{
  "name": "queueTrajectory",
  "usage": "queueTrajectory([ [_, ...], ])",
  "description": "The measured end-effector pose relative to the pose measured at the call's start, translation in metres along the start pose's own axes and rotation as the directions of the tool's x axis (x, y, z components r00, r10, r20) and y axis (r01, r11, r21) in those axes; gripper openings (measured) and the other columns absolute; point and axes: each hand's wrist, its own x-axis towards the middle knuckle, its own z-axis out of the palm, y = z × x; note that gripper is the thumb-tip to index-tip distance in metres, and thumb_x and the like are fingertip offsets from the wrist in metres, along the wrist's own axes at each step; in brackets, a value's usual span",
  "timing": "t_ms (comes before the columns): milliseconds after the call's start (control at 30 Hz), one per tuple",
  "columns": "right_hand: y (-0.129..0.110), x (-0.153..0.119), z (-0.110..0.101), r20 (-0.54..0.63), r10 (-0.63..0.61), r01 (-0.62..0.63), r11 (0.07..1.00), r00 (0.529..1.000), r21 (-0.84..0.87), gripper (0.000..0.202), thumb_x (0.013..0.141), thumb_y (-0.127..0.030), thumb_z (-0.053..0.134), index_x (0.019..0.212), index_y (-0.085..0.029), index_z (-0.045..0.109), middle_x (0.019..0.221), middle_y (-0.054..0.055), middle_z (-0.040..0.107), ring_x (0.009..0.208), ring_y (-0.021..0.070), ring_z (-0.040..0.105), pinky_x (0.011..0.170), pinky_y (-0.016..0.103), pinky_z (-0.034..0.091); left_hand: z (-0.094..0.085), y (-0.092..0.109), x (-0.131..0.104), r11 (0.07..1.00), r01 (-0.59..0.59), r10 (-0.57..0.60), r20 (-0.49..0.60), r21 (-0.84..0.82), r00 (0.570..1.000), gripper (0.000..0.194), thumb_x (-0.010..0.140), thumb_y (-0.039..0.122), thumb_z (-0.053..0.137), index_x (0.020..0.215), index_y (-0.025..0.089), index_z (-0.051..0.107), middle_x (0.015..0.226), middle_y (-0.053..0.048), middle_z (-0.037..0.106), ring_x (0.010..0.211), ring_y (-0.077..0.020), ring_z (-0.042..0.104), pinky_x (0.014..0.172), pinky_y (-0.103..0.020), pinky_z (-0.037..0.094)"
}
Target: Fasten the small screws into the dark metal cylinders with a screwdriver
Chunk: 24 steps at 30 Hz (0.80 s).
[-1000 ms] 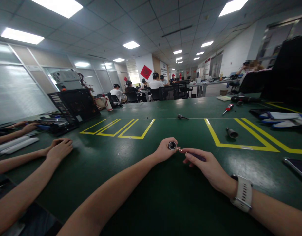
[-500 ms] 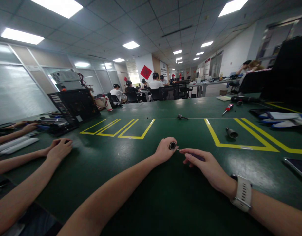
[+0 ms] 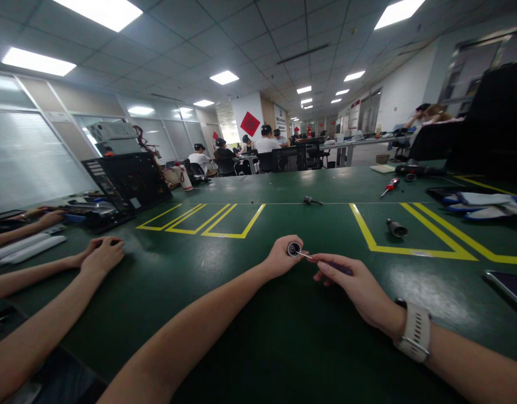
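My left hand (image 3: 278, 259) is closed around a round, hollow metal connector (image 3: 290, 250), its open end facing me and to the right. My right hand (image 3: 357, 286) pinches a thin screwdriver (image 3: 341, 268) with a dark purple handle. The slim shaft reaches left to the connector's mouth; whether the tip touches the inside is too small to tell. A similar metal connector (image 3: 397, 228) lies on the green table (image 3: 241, 314) to the right, inside yellow tape lines. Farther back rests a dark connector piece (image 3: 311, 200) with a thin end.
A co-worker's hands (image 3: 101, 255) rest on the table at left, near white tubes (image 3: 33, 249). A black computer case (image 3: 128, 188) stands behind them. To the right are a red screwdriver (image 3: 390, 187), white-and-blue gloves (image 3: 485, 205) and a dark flat device (image 3: 511, 286).
The connector in my left hand has turned slightly, so more of its inside faces me. More of the screwdriver's shaft shows at its mouth. My right hand has barely moved.
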Motion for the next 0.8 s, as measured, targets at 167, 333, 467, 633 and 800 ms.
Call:
queueTrajectory([
  [167,-0.0058,0.0008,0.0023,-0.027,0.032,-0.029,0.995,0.999,0.093,0.029,0.078,-0.035,0.061,0.102,-0.021,0.067,0.09,0.005,0.067,0.078,0.0183,0.06,0.068,0.034,0.044,0.0013,-0.0026,-0.0003,1.0,0.015,-0.015,-0.022,0.013,1.0,0.023,0.068,0.03,0.065,0.066,0.014,0.048,0.063,0.004,0.045,0.057,-0.0082,0.041,0.054,-0.02,0.034],
  [333,-0.0094,-0.0004,0.0005,-0.032,0.067,-0.059,0.977,0.997,0.206,0.028,0.077,-0.035,0.062,0.099,-0.02,0.069,0.102,0.007,0.065,0.083,0.0198,0.059,0.07,0.034,0.044,0.0011,-0.0003,-0.0008,1.0,0.016,-0.016,-0.021,0.023,1.0,0.024,0.069,0.032,0.064,0.066,0.014,0.048,0.062,0.004,0.044,0.056,-0.008,0.04,0.054,-0.02,0.034],
  [467,-0.0103,-0.0001,0.0,-0.046,0.091,-0.078,0.967,0.995,0.244,0.028,0.075,-0.036,0.063,0.096,-0.019,0.07,0.102,0.008,0.065,0.083,0.0206,0.059,0.071,0.035,0.044,0.0001,0.0006,-0.0006,1.0,0.005,-0.005,0.002,0.012,1.0,0.022,0.069,0.031,0.064,0.068,0.014,0.049,0.064,0.003,0.046,0.057,-0.0083,0.041,0.055,-0.021,0.035],
  [633,-0.0044,0.001,0.0003,-0.055,0.063,-0.054,0.985,0.996,0.162,0.031,0.077,-0.038,0.062,0.1,-0.019,0.068,0.094,0.007,0.067,0.083,0.0204,0.059,0.071,0.035,0.044,-0.0002,-0.0007,-0.0006,0.983,0.005,-0.003,-0.013,0.184,1.0,0.019,0.072,0.029,0.061,0.067,0.015,0.05,0.064,0.003,0.046,0.06,-0.0096,0.043,0.057,-0.022,0.036],
  [800,-0.0017,0.0009,0.0007,-0.039,0.048,-0.043,0.992,0.998,0.121,0.029,0.078,-0.036,0.06,0.102,-0.02,0.067,0.087,0.005,0.067,0.081,0.0195,0.059,0.07,0.034,0.043,-0.0006,-0.0005,-0.0009,0.957,-0.012,0.024,-0.037,0.29,0.999,0.016,0.073,0.027,0.059,0.067,0.015,0.05,0.066,0.003,0.047,0.061,-0.0101,0.044,0.058,-0.023,0.036],
])
